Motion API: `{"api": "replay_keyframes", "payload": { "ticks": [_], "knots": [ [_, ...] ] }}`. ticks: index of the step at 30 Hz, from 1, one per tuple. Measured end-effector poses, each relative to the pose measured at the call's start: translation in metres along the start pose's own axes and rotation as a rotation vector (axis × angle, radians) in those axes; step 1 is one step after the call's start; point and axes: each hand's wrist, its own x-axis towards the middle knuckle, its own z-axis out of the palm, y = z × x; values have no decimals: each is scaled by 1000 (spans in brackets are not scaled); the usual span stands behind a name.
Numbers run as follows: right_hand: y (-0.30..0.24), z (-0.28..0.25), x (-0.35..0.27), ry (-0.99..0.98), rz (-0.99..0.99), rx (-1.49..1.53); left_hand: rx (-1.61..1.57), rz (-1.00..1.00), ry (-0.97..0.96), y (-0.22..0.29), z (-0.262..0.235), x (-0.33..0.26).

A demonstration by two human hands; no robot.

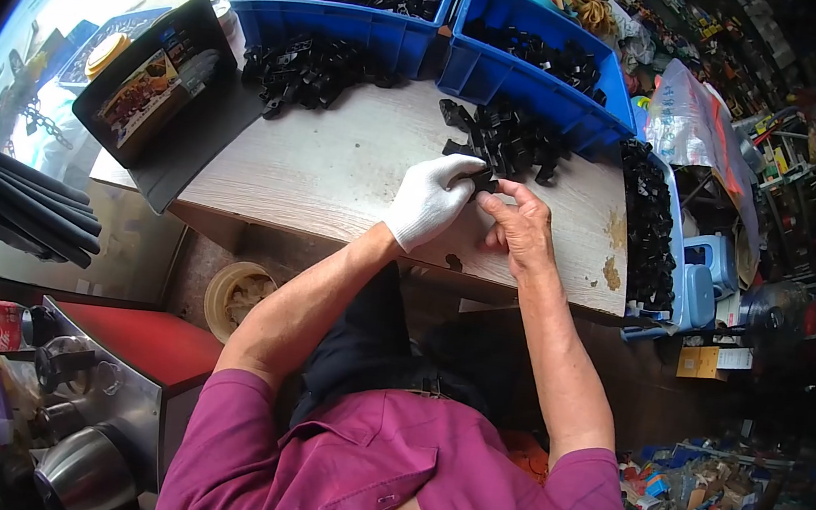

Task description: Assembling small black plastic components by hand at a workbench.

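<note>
My left hand (432, 197), in a white knit glove, is closed on a small black plastic part (484, 179) above the table's front half. My bare right hand (522, 226) meets it from the right, thumb and forefinger pinched on the same part. The fingers cover most of the part, so its exact shape is hidden. Just beyond my hands lies a heap of similar black plastic parts (516, 142). A second heap of black parts (306, 72) lies farther left on the table.
Two blue bins (344, 23) of black parts line the table's (337, 171) far edge. A tablet in a dark case (162, 76) stands at the left. Another bin of black parts (645, 222) sits off the right edge, beside a blue stool (701, 288). A bucket (220, 299) stands below left.
</note>
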Motion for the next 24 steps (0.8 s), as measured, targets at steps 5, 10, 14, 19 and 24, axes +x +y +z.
{"api": "replay_keyframes", "payload": {
  "ticks": [5, 10, 14, 19, 24],
  "knots": [
    [-5, -2, -3, 5, 46, -26, -36, -10, -69, 1, -1, -1],
    [-29, 11, -11, 37, 177, -166, 188, 154, -20, 0, -4, -3],
    [-21, 3, -6, 21, 164, -183, 225, 164, -105, 2, -1, -2],
    [-17, 5, -8, 49, 166, -195, 304, 277, -229, 3, -5, 3],
    [-14, 4, -7, 31, 168, -197, 422, 439, -349, -3, -11, 9]
  ]
}}
